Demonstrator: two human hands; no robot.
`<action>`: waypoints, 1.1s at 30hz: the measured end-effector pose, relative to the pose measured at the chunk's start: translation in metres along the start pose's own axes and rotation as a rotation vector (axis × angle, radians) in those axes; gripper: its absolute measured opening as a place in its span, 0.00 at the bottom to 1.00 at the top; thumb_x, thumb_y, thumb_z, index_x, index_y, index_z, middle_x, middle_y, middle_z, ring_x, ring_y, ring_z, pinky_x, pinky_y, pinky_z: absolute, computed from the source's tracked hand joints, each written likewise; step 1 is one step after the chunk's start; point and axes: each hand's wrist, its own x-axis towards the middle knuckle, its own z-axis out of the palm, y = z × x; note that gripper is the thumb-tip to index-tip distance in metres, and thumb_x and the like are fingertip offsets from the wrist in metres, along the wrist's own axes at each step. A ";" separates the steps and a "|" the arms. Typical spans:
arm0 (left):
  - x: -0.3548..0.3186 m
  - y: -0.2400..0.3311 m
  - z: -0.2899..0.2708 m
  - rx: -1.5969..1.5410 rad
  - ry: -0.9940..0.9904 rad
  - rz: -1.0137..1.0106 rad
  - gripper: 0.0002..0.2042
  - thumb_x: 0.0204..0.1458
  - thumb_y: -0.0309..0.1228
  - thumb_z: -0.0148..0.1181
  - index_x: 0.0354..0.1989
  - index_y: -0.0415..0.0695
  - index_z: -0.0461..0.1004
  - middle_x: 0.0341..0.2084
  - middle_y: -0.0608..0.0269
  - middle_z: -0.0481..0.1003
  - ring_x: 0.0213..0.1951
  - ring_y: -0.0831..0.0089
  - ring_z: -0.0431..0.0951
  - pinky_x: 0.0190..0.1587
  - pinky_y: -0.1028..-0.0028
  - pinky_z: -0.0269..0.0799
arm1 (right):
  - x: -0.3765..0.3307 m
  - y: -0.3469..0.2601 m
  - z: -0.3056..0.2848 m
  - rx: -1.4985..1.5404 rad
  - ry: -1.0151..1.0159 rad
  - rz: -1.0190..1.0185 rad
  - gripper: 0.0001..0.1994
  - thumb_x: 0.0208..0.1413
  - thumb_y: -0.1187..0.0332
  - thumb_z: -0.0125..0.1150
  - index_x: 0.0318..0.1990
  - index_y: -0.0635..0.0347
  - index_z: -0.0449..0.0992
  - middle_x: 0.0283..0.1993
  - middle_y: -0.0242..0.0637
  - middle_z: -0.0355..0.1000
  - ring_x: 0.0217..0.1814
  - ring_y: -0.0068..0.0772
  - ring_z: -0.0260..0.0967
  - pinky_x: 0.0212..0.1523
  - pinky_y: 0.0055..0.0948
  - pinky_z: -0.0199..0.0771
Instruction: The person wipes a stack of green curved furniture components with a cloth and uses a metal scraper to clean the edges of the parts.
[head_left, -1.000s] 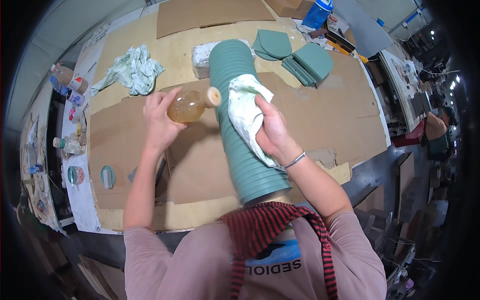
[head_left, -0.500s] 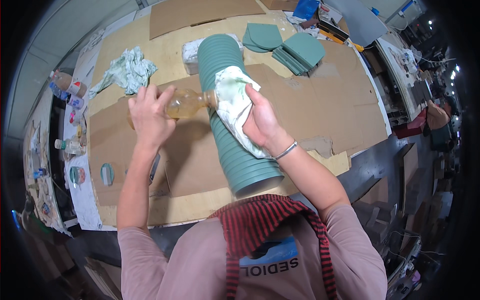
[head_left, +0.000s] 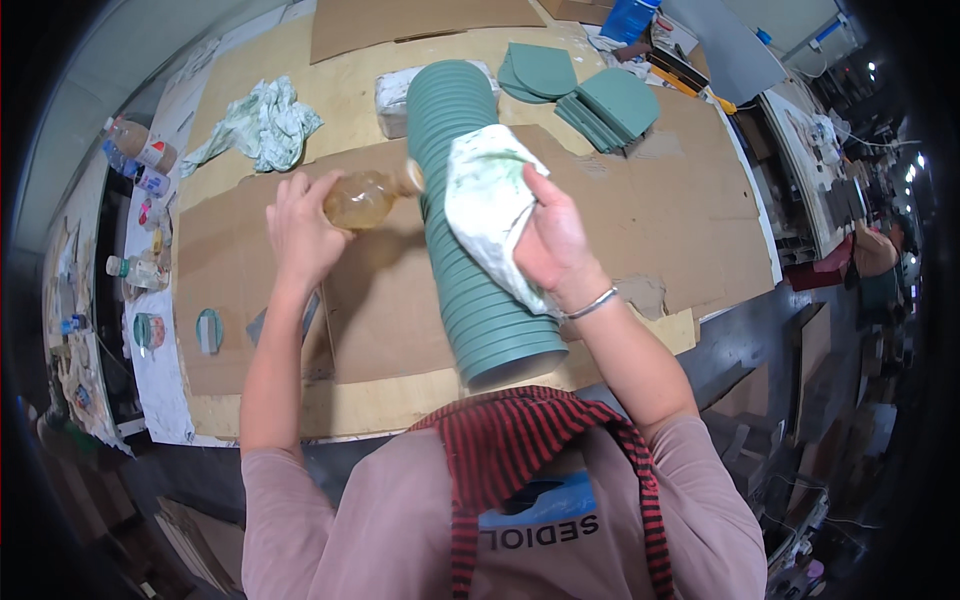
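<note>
My left hand (head_left: 306,228) is wrapped round a clear plastic bottle (head_left: 362,203) with yellowish liquid inside. The bottle lies tilted on its side in the air, its neck pointing right, just short of the cloth. In my right hand (head_left: 556,240) is a white cloth with green smudges (head_left: 485,195), spread over the palm and pinched by the thumb. Under the cloth runs a long row of stacked green round-ended pieces (head_left: 490,318), forming a ribbed half-cylinder shape. Its far end leans on a pale wrapped block (head_left: 393,103).
Flat green round-ended plates (head_left: 612,105) lie at the back right. A crumpled cloth (head_left: 265,125) sits at the back left. Cardboard (head_left: 660,215) covers much of the wooden table. Several bottles (head_left: 140,271) stand along the left edge, near a small green disc (head_left: 208,331).
My left hand has drawn the bottle's neck back from the cloth, leaving a gap. My right hand has turned the cloth slightly and shifted a little right.
</note>
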 end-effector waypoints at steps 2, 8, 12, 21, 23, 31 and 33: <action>0.001 -0.025 0.014 -0.107 -0.029 -0.089 0.31 0.29 0.22 0.74 0.50 0.49 0.78 0.36 0.65 0.74 0.44 0.64 0.74 0.45 0.64 0.67 | -0.008 -0.013 -0.002 0.033 -0.010 -0.005 0.25 0.71 0.57 0.40 0.65 0.69 0.62 0.66 0.50 0.65 0.68 0.48 0.63 0.70 0.46 0.59; -0.020 -0.125 0.070 -1.029 0.275 -0.672 0.31 0.37 0.21 0.76 0.54 0.40 0.72 0.45 0.60 0.78 0.45 0.68 0.79 0.50 0.67 0.75 | -0.049 -0.072 -0.016 0.018 -0.012 -0.221 0.26 0.70 0.57 0.41 0.68 0.66 0.59 0.70 0.50 0.60 0.73 0.52 0.55 0.74 0.52 0.49; -0.036 -0.152 0.080 -0.903 0.326 -0.672 0.34 0.39 0.20 0.75 0.58 0.40 0.68 0.48 0.60 0.76 0.49 0.67 0.77 0.53 0.66 0.73 | -0.089 -0.107 -0.037 -0.026 -0.134 -0.344 0.26 0.71 0.57 0.41 0.68 0.66 0.59 0.70 0.50 0.60 0.73 0.51 0.55 0.74 0.51 0.49; -0.075 -0.167 0.064 -0.966 0.305 -0.735 0.36 0.47 0.21 0.69 0.66 0.37 0.60 0.59 0.53 0.68 0.61 0.63 0.68 0.63 0.64 0.63 | -0.100 -0.046 -0.081 -0.264 0.224 -0.392 0.25 0.71 0.56 0.41 0.66 0.67 0.60 0.68 0.48 0.63 0.69 0.46 0.62 0.71 0.45 0.58; -0.078 -0.102 0.040 -0.675 0.220 -0.651 0.36 0.47 0.23 0.68 0.67 0.37 0.60 0.61 0.52 0.67 0.62 0.61 0.67 0.64 0.63 0.61 | -0.100 -0.033 -0.093 -0.286 0.237 -0.410 0.25 0.71 0.57 0.42 0.66 0.68 0.59 0.65 0.47 0.65 0.67 0.43 0.64 0.69 0.43 0.61; -0.118 0.148 0.028 -0.234 -0.353 0.259 0.58 0.34 0.62 0.71 0.71 0.38 0.53 0.71 0.42 0.51 0.71 0.40 0.48 0.67 0.37 0.43 | -0.051 -0.011 -0.076 -1.449 0.212 -0.161 0.23 0.71 0.56 0.43 0.63 0.65 0.65 0.52 0.41 0.73 0.54 0.36 0.69 0.60 0.32 0.65; -0.125 0.151 0.044 -0.256 -0.366 0.241 0.57 0.34 0.60 0.72 0.71 0.38 0.53 0.71 0.42 0.51 0.72 0.40 0.47 0.67 0.38 0.43 | -0.030 0.029 -0.103 -1.728 0.065 -0.872 0.25 0.70 0.56 0.44 0.64 0.68 0.64 0.56 0.45 0.72 0.61 0.37 0.66 0.64 0.33 0.62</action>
